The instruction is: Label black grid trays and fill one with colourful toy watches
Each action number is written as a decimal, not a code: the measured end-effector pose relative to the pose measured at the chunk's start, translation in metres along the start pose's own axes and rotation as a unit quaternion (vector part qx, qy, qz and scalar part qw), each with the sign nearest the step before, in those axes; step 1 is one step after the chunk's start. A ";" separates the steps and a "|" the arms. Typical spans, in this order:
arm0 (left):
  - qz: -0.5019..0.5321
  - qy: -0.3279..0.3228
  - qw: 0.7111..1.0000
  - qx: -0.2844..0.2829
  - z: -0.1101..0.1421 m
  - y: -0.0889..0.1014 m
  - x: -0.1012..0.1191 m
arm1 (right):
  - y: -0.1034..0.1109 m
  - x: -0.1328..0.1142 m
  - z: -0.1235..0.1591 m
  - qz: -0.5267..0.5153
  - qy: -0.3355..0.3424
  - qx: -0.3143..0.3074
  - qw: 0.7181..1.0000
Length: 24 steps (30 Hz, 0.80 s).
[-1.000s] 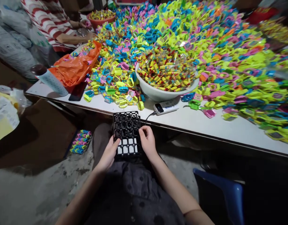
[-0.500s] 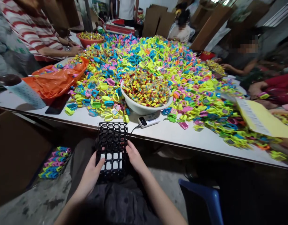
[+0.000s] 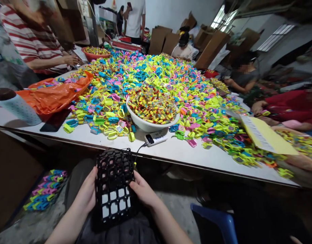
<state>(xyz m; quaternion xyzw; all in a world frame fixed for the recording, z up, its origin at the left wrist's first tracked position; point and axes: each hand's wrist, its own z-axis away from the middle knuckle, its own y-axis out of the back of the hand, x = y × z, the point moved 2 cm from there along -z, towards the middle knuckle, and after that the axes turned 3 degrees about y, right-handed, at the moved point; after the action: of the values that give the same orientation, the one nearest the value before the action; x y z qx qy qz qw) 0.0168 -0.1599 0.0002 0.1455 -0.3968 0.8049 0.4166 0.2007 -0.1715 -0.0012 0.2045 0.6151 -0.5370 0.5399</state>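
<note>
Since a second ago the head camera has tipped upward, so the black plastic grid tray (image 3: 114, 184) now sits lower in view and more of the room behind shows; both hands have stayed on the tray. It rests on the person's lap, just in front of the near edge of the white table (image 3: 171, 150), tilted slightly with its far end up toward that edge. Several of its nearer cells hold small white squares, while the farther cells look dark. Left hand (image 3: 87, 195) clasps the tray's left edge, fingers wrapped along the side and the forearm coming up from the lower left. Right hand (image 3: 143, 191) grips the tray's right edge, thumb pointing in toward the white squares, wrist bent and the forearm running down to the lower right. Beyond the tray, on the table, a white power bank with a dark cable (image 3: 156, 138) lies just in front of a white bowl heaped with small yellow and red pieces (image 3: 152, 113), and a great heap of bright plastic toy watches (image 3: 171, 78) spreads around the bowl. Left of the tray a crumpled orange plastic bag (image 3: 53, 93) lies on the table.
</note>
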 end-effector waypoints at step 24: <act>-0.225 0.053 0.945 -0.232 0.015 -0.007 -0.031 | 0.178 -0.058 0.095 0.100 0.014 0.426 0.899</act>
<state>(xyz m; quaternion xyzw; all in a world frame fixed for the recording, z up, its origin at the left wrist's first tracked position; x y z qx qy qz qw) 0.0397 -0.1868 -0.0044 0.0877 -0.5073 0.5822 0.6293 0.4105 -0.1755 -0.0130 0.4825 0.3113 -0.6883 0.4433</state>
